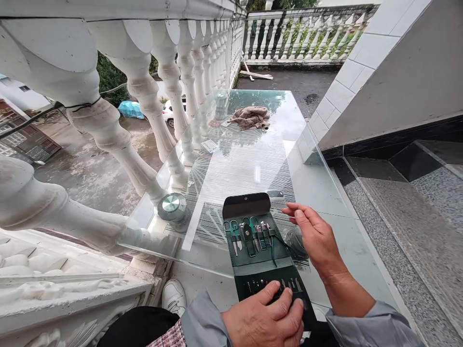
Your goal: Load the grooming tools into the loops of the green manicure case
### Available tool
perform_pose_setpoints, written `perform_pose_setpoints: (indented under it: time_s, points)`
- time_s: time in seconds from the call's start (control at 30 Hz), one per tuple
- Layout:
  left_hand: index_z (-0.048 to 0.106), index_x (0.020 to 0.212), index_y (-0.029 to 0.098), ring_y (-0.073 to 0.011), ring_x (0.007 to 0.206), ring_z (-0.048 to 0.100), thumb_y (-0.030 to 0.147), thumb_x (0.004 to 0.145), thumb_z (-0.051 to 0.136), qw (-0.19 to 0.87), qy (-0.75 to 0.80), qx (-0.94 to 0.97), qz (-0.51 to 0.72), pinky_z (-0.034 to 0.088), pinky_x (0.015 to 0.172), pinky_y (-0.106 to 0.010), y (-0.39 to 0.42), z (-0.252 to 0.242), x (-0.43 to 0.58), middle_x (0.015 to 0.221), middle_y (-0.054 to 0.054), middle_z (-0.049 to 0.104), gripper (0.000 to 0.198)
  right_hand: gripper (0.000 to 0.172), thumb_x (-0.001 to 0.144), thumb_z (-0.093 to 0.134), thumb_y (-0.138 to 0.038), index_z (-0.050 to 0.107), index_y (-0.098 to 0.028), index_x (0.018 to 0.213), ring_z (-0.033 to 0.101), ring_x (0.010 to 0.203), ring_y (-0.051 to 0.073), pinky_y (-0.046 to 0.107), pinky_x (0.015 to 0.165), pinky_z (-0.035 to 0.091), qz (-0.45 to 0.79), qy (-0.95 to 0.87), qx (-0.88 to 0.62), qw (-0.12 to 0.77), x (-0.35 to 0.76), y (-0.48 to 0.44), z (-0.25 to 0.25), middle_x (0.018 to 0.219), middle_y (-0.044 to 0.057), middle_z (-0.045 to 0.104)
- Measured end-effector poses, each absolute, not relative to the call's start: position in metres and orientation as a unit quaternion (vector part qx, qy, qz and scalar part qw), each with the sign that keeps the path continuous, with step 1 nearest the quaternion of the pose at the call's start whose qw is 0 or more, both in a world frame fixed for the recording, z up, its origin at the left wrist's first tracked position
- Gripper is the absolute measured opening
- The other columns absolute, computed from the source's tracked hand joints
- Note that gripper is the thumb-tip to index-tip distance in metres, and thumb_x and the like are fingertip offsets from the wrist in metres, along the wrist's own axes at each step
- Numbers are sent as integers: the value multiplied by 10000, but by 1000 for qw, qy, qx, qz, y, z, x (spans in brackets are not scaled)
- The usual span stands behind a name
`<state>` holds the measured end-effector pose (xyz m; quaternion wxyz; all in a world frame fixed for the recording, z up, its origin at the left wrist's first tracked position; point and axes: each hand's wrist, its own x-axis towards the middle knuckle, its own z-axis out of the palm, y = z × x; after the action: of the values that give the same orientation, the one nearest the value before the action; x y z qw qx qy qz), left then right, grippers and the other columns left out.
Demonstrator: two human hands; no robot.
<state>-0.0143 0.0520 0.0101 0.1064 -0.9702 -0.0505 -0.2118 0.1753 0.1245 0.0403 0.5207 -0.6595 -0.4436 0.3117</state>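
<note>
A dark green manicure kit case (264,250) lies unfolded on the near edge of a glass table top (249,164). Its flap stands open at the far end, and several small tools with green handles sit in loops across the middle. My left hand (265,315) rests flat on the case's near panel, fingers spread over a row of thin tools. My right hand (313,233) hovers just right of the case with fingers stretched out towards the tools and nothing in it.
A crumpled brown cloth (251,117) lies at the table's far end. A round metal table fitting (172,206) sits at the left corner. A white balustrade (144,96) runs along the left; a tiled wall (379,72) and granite step (415,217) stand to the right. A white shoe (174,296) shows below.
</note>
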Motion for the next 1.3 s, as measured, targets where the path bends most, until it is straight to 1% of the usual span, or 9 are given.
perform_pose_setpoints:
  time_s: [0.23,0.33,0.4,0.5,0.63,0.9,1.13,1.23,1.3]
  points:
    - [572,1154,141,-277,1149,494,228,925,456,121,-35,-973,-196,366,986,-501,53,13,-15,1266,-126,523,271,287,804,504,-424,644,-226,958,599,959,226,424,909,433,243,-555,-694,388,183,114,40,984,55,680]
    - [586,1140,151,-271,1137,499,231,923,454,120,-40,-971,-204,373,984,-491,53,12,-13,1252,-110,536,266,264,786,547,-372,629,-235,996,565,1020,237,444,929,427,208,-614,-672,358,178,111,40,1041,57,657]
    - [597,1129,157,-264,1124,504,225,922,452,116,-45,-969,-215,381,979,-479,53,11,-12,1239,-99,547,262,312,782,572,-332,596,-242,1080,516,1110,243,460,978,397,191,-661,-640,343,172,109,40,1122,61,629]
    - [602,1127,161,-257,1117,505,226,924,450,113,-48,-968,-219,387,976,-464,53,11,-12,1230,-93,555,261,460,764,606,-273,518,-241,1215,435,1217,248,473,1035,356,187,-723,-589,309,163,108,37,1239,66,574]
    - [603,1126,159,-259,1123,499,226,924,450,109,-49,-970,-211,382,982,-463,53,12,-12,1230,-93,552,262,549,750,608,-227,465,-237,1280,389,1263,255,488,1052,343,183,-751,-573,272,158,107,34,1285,71,545]
    - [577,1155,159,-262,1142,491,266,923,478,119,-45,-972,-198,358,1006,-488,52,8,-13,1267,-110,522,274,557,736,598,-200,471,-256,1275,421,1243,259,503,1042,355,180,-743,-578,284,162,108,34,1265,73,554]
    - [587,1143,160,-260,1143,491,251,928,460,115,-49,-970,-209,366,1004,-479,51,8,-12,1258,-102,533,266,527,769,542,-177,474,-274,1283,396,1276,236,484,1061,340,217,-730,-578,292,160,106,36,1300,61,525]
    - [569,1163,149,-270,1151,490,256,923,476,121,-43,-972,-197,361,1005,-496,52,8,-13,1275,-120,517,279,471,792,542,-236,496,-287,1258,445,1237,237,479,1049,351,240,-686,-596,342,163,106,43,1294,56,533]
    - [562,1167,145,-274,1155,490,263,922,482,125,-40,-973,-191,361,1004,-505,52,9,-13,1282,-127,511,284,417,812,542,-309,515,-271,1226,511,1166,238,472,1008,392,257,-613,-622,414,169,107,49,1241,70,575]
